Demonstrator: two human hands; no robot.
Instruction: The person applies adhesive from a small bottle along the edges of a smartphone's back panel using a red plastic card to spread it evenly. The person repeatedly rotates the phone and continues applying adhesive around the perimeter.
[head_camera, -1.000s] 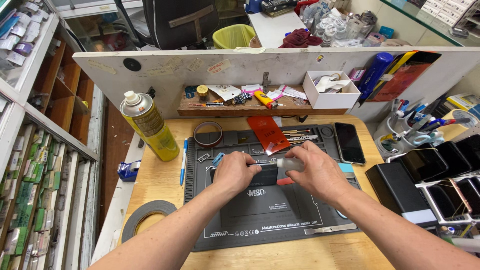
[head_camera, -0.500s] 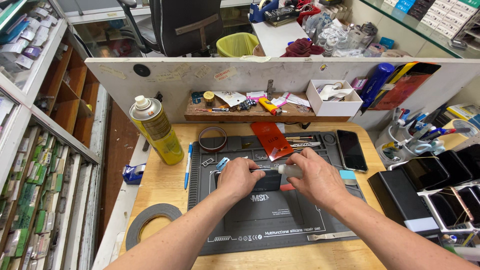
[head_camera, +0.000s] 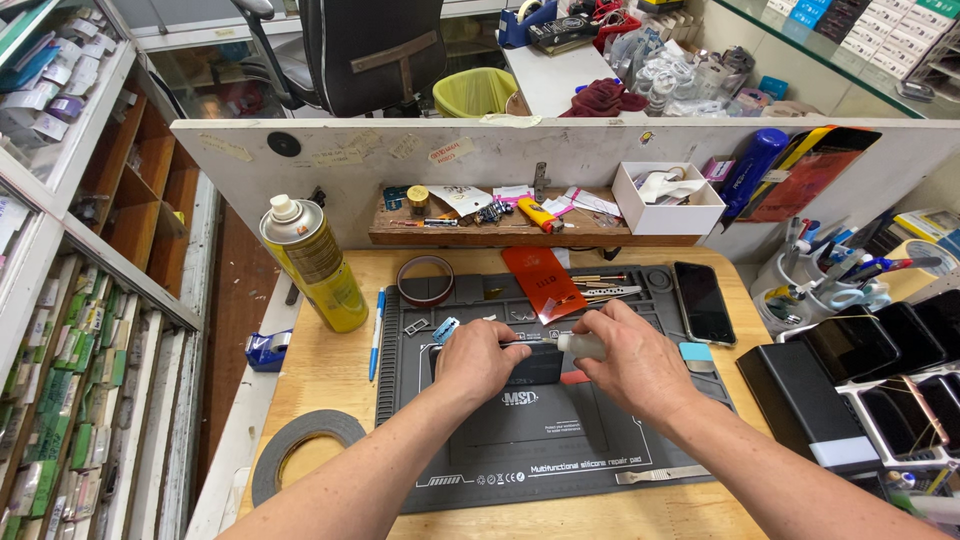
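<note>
Head view: both hands are working mid-mat on the grey repair mat (head_camera: 560, 440). The left hand (head_camera: 480, 362) is pinning down one dark phone (head_camera: 535, 365), long axis running left-right. The right hand (head_camera: 630, 365) is gripping one small white bottle (head_camera: 582, 346), its thin tip pointing left over the phone's top edge. The phone is lying between the hands, under the left one. One yellow spray can (head_camera: 312, 262) is standing at the far left.

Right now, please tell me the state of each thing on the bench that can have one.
Left hand: pressing a small dark device on the grey mat.
Right hand: gripping a small white bottle, lying sideways.
Yellow spray can: upright, capped.
Black phone: flat, screen dark.
</note>
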